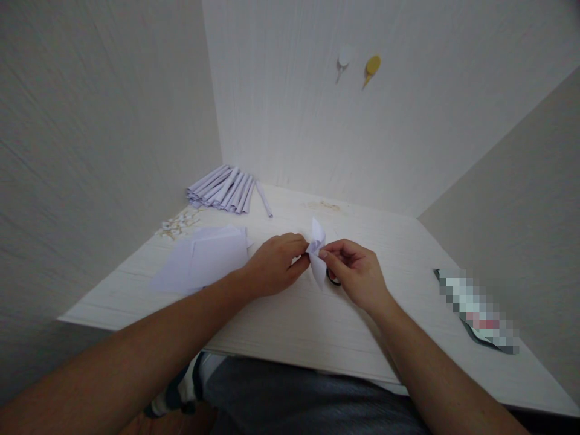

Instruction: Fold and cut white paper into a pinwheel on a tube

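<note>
A white paper pinwheel (318, 232) with curled blades is held upright over the middle of the table. From the left, my left hand (278, 264) pinches it near its centre with thumb and fingers. My right hand (356, 270) grips it at the centre from the other side, thumb and forefinger together. Just below the right fingers, a dark rounded loop with a bit of red, like a scissors handle (334, 278), shows on the table; the rest of it is hidden. Loose white paper sheets (222, 258) lie beside my left wrist, partly under the forearm.
Rolled paper tubes (222, 188) are piled at the back left, with one single tube (264, 199) apart. Small white-tipped sticks (176, 225) lie at the left edge. A blurred-out packet (480, 317) sits at the right. Two hooks, one white (343, 58), one yellow (373, 64), are on the wall.
</note>
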Available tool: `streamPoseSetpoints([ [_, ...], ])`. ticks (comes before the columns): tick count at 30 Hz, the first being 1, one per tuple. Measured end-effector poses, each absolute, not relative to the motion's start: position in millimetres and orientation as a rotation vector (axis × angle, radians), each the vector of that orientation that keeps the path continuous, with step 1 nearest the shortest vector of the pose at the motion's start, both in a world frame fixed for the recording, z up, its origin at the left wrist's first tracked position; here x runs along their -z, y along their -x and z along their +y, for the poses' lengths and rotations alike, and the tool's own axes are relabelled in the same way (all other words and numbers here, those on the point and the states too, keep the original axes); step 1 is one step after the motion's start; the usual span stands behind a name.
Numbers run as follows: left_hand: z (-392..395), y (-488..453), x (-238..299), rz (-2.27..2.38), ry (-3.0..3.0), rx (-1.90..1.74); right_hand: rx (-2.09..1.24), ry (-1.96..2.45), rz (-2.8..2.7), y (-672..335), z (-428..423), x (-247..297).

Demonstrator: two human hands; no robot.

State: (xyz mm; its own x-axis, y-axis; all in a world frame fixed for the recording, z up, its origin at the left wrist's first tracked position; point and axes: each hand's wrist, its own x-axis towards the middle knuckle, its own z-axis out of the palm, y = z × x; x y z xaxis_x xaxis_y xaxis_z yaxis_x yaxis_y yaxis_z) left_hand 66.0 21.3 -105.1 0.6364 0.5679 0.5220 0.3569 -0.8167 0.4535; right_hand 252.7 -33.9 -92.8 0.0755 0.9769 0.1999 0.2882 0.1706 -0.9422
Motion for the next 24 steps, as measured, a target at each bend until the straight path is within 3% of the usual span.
streamPoseSetpoints([
  [8, 22, -64, 106, 0.749, -2.593, -0.938, -0.864, 1.320, -1.405, -251, -34, 89],
  [16, 26, -63, 107, 0.805, -2.414, -1.180, -0.904, 1.296, -1.314, -253, -32, 83],
  [24, 21, -63, 104, 0.750, -2.380, -1.300, -1.311, 1.194, -1.235, -253, -29, 86],
])
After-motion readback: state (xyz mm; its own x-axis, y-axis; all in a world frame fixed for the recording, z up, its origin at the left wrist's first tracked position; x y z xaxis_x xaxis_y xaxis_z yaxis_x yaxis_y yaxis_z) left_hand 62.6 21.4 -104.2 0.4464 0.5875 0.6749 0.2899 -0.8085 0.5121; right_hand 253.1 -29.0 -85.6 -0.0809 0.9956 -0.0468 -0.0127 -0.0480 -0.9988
